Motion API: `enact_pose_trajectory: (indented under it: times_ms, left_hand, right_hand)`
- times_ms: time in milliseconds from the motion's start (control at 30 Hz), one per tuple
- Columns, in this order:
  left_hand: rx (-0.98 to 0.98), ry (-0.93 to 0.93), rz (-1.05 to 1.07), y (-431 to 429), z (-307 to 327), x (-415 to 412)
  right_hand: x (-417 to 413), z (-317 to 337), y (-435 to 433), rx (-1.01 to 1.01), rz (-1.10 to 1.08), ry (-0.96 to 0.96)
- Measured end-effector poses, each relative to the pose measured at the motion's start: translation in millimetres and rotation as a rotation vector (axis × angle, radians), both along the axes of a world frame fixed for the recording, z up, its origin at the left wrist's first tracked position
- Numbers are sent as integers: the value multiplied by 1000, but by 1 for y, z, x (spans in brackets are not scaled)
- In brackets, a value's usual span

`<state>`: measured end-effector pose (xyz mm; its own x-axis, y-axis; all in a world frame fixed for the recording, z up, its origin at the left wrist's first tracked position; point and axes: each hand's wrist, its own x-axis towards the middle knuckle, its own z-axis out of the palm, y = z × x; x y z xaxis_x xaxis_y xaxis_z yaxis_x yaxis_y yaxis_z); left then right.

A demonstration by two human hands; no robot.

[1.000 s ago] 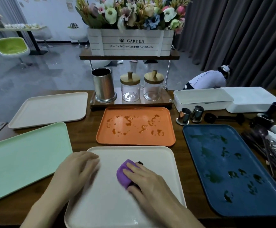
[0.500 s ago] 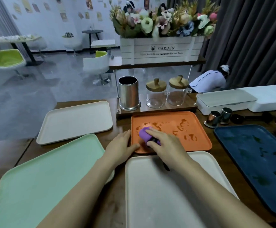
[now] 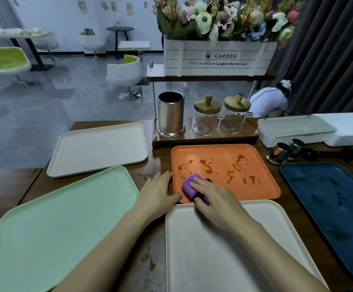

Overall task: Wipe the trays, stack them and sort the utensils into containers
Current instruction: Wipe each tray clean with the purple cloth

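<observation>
Indoors, wooden table: right hand grips purple sponge on orange tray, left hand flat.

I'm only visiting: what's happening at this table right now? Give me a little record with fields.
Activity: wiping the orange tray, smeared with reddish stains
Right hand: holds a purple cloth on the tray's near left corner
Left hand: rests on the table, fingers against the tray's left edge
Clean-looking: green tray, near white tray, far white tray
Also spotted: blue tray
Containers: metal cup, glass jars with lids, behind the orange tray
</observation>
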<state>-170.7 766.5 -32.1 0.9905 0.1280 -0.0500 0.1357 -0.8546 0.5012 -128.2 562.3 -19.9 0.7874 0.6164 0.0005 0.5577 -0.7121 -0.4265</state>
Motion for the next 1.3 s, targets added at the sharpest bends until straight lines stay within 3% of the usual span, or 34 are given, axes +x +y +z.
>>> enact_pose_trajectory:
  times_ms: [133,433,800,1033,1300]
  left_hand:
    - [1,104,-109,6,0,3]
    - [98,163,-69,0,3,7]
    - [39,162,-89,3,9,4]
    - [86,127,-97,6,5,7]
    - [72,104,-87,9,-4,12]
  right_hand:
    - [3,-5,-2,-34,72,-10]
    - [50,-14,38,-147,124,-108]
    - [113,-3,88,-177,84,-167]
    - [86,-5,76,-204,76,-158]
    - [28,-7,32,-136,144,-24]
